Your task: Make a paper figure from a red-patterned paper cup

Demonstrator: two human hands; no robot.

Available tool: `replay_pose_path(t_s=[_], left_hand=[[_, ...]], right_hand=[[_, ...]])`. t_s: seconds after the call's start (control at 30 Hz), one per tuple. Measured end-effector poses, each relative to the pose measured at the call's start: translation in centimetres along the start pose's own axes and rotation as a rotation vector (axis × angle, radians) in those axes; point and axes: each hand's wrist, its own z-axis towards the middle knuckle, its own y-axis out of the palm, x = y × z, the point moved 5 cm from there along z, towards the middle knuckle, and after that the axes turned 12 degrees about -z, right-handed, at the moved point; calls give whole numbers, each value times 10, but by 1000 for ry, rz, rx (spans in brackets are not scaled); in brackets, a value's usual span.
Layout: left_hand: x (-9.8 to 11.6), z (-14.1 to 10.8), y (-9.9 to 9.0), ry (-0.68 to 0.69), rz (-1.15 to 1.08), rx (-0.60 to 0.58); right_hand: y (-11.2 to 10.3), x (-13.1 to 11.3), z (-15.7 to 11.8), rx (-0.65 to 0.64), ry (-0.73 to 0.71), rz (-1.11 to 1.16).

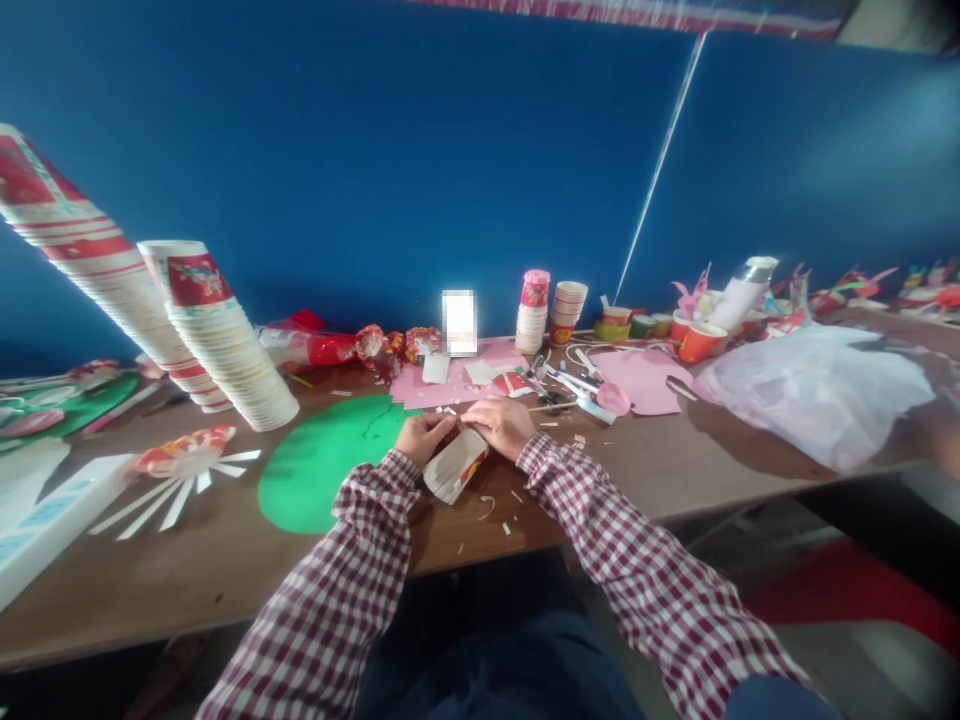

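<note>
One cup (454, 470), pinched by the left hand (425, 438) at ten o'clock and the right hand (499, 426) at two; green sheet (319, 455) at nine, on the table (645, 475).

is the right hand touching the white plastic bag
No, the right hand is at the paper cup, well apart from the bag farther right.

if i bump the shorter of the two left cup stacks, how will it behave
The shorter cup stack would probably tip easily, being tall and narrow. It's likely light, since it looks like paper. Nested rim over rim, it may slide apart.
</note>
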Motion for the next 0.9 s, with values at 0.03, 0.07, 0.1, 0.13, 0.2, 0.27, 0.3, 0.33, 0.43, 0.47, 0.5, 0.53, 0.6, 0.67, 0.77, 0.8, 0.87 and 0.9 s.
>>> replay_pose_path(t_s=[0.03, 0.07, 0.1, 0.13, 0.2, 0.27, 0.3, 0.33, 0.43, 0.47, 0.5, 0.53, 0.6, 0.67, 0.77, 0.8, 0.87, 0.9], left_hand=[[-1, 1, -1, 6, 4, 9], [-1, 1, -2, 11, 6, 19], [-2, 2, -2, 14, 6, 28], [-2, 3, -3, 17, 4, 36], [-2, 3, -3, 17, -4, 49], [0, 2, -3, 12, -15, 62], [1, 1, -3, 8, -20, 69], [2, 0, -2, 3, -27, 76], [4, -1, -2, -7, -50, 88], [5, -2, -2, -11, -59, 90], [5, -2, -2, -15, -68, 92], [5, -2, -1, -20, -79, 96], [4, -2, -1, -31, -101, 106], [3, -2, -1, -40, -128, 117], [1, -1, -1, -53, -178, 118], [0, 0, -1, -57, -195, 115], [-1, 1, -2, -63, -227, 108], [-1, 1, -2, -66, -242, 105]], right_hand=[[0, 0, 0, -2, 4, 0], [0, 0, 0, -5, 6, 0], [0, 0, 0, -10, 6, -1], [1, -1, 0, -15, 6, -4], [1, -1, -1, -28, 7, -11], [0, 0, -1, -40, 22, -22], [0, 1, -1, -46, 34, -28], [0, 2, -1, -50, 45, -34], [-2, 4, -2, -53, 54, -54], [-3, 3, -2, -48, 47, -60], [-3, 3, -2, -42, 37, -65], [-4, 2, -2, -34, 28, -69], [-6, 1, -1, -22, 13, -77], [-7, 0, 0, -18, 5, -93], [-9, 0, 1, -20, -12, -123], [-9, 0, 2, -19, -16, -130], [-10, 0, 2, -12, -16, -137], [-11, 0, 2, -8, -12, -137]])
